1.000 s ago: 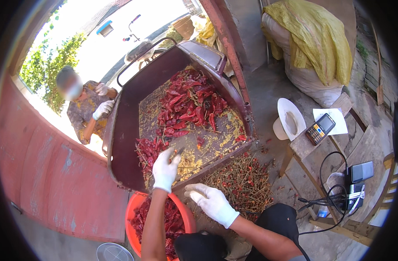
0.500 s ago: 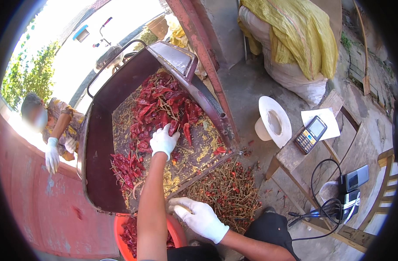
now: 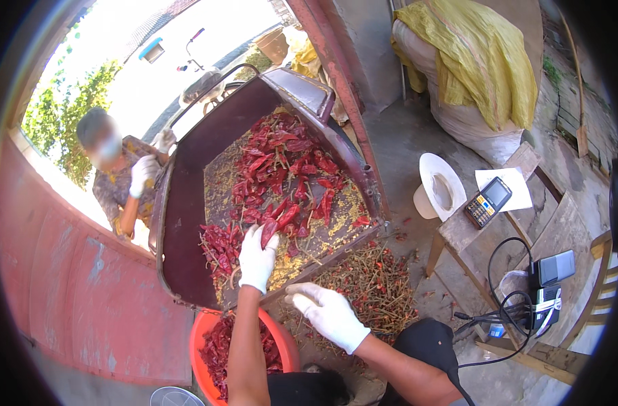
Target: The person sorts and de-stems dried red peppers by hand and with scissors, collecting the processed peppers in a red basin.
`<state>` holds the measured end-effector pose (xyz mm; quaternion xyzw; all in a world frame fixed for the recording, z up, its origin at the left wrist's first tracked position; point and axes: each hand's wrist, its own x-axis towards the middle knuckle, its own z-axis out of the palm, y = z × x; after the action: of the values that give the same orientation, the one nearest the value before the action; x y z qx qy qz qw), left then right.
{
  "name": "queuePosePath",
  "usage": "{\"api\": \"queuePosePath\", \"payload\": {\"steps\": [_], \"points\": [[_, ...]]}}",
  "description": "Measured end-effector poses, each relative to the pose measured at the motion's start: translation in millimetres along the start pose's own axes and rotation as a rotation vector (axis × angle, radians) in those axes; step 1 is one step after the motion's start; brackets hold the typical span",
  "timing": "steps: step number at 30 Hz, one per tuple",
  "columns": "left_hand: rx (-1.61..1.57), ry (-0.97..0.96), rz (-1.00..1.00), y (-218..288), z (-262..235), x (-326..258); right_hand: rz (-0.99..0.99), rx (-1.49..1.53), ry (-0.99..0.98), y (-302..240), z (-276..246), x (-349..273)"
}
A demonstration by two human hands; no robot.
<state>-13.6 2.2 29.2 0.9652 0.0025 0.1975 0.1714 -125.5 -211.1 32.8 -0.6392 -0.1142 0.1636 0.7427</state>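
Both my hands wear white gloves. My left hand (image 3: pixel 257 260) is closed on a dried red chili pepper (image 3: pixel 270 233) at the near edge of the pepper heap. That heap of dried red chili peppers (image 3: pixel 282 152) lies in a dark metal cart bed (image 3: pixel 184 223), with yellow seeds scattered on its floor. A smaller cluster of peppers (image 3: pixel 220 249) sits just left of my hand. My right hand (image 3: pixel 329 314) hangs beyond the bed's near edge, fingers stretched out and holding nothing. Below my left forearm, a red-orange tub (image 3: pixel 289 338) contains more peppers.
Stems and pepper scraps (image 3: pixel 376 284) are piled right of the cart. A wooden bench (image 3: pixel 451 233) bears a handheld device (image 3: pixel 488 201); beside it is a white hat (image 3: pixel 439 186). A stuffed sack (image 3: pixel 474 139) stands behind. Another gloved person (image 3: pixel 123 179) is at the cart's left side.
My left hand has drawn back toward the bed's near edge with a pepper in it. The other person's hands have risen to the cart's side. The whole view has shifted.
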Motion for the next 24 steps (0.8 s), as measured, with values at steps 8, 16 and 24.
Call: {"api": "queuePosePath", "payload": {"steps": [8,16,24], "points": [[-0.678,-0.215,-0.327,77.3,-53.9,-132.0,-0.136,-0.188,0.157,-4.7,-1.9,1.8],[-0.227,-0.541,-0.141,73.1,-50.3,-157.1,-0.186,-0.327,0.137,-3.6,7.5,-13.8],[-0.432,-0.043,-0.182,84.2,-76.8,-159.8,-0.626,-0.835,0.223,-6.6,9.7,-20.1]]}}
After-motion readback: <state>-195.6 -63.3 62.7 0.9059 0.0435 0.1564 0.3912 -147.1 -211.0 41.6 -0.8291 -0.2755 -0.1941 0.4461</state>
